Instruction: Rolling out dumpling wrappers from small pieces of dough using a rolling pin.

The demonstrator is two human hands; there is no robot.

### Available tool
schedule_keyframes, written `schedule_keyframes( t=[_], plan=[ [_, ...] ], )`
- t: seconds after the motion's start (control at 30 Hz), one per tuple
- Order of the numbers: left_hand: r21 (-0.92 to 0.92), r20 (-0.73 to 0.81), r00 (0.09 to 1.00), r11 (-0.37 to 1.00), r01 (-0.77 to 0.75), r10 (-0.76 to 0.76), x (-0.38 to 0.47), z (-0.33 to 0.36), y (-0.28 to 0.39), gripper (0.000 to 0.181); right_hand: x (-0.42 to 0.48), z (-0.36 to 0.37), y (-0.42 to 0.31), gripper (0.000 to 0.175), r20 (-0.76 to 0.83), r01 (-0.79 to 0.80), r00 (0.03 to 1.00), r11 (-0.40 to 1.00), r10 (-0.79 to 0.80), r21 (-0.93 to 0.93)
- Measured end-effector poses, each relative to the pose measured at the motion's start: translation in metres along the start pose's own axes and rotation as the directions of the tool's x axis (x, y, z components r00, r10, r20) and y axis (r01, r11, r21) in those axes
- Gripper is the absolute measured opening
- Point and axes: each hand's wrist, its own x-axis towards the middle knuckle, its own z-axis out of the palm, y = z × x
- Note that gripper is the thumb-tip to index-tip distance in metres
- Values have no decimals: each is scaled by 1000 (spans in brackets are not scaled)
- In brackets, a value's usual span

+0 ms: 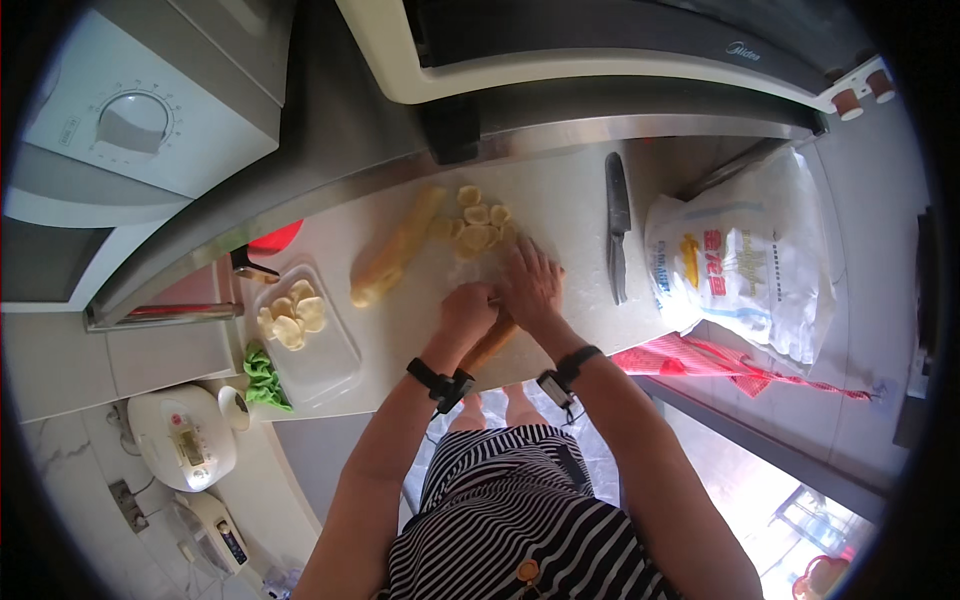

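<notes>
My left hand (466, 309) is curled on the pale work surface (420, 360), close against my right hand. Whatever its fingers hold is hidden. With its fingers extended, my right hand (527, 281) lies palm down beside it. A wooden rolling pin (491, 343) slants from near my left wrist up under my right palm. Just beyond my fingertips are several small flattened dough pieces (476, 216). A long roll of dough (394, 251) lies to their left. Several thin dough wrappers (294, 315) sit in a clear plastic tray (322, 379) farther left.
A kitchen knife (617, 225) lies right of my hands, near a white printed bag (750, 259). Red checked cloth (690, 356) hangs at the counter edge. Green cloth (264, 379) touches the tray. A rice cooker (184, 439) stands lower left; a Midea appliance (615, 71) overhangs the back.
</notes>
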Motion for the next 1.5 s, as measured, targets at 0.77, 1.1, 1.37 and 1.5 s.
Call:
schedule_keyframes(
  t=[0.77, 1.1, 1.37, 1.5],
  plan=[
    [-109, 53, 996, 991, 81, -76, 4, -13, -20, 20, -9, 7, 10, 59, -141, 76, 987, 997, -79, -25],
    [-123, 14, 999, 991, 46, -44, -14, -3, -24, 27, -39, 3, 15, 58, -4, 129, 991, 985, -130, -113],
    [-105, 55, 997, 993, 63, -57, -16, -15, -45, 25, -11, 22, -13, 57, 8, -52, 999, 989, 53, -138],
    [-521, 37, 997, 850, 79, -70, -39, -20, -63, 25, -55, 19, 28, 70, -68, 108, 990, 980, -121, -166]
  ],
)
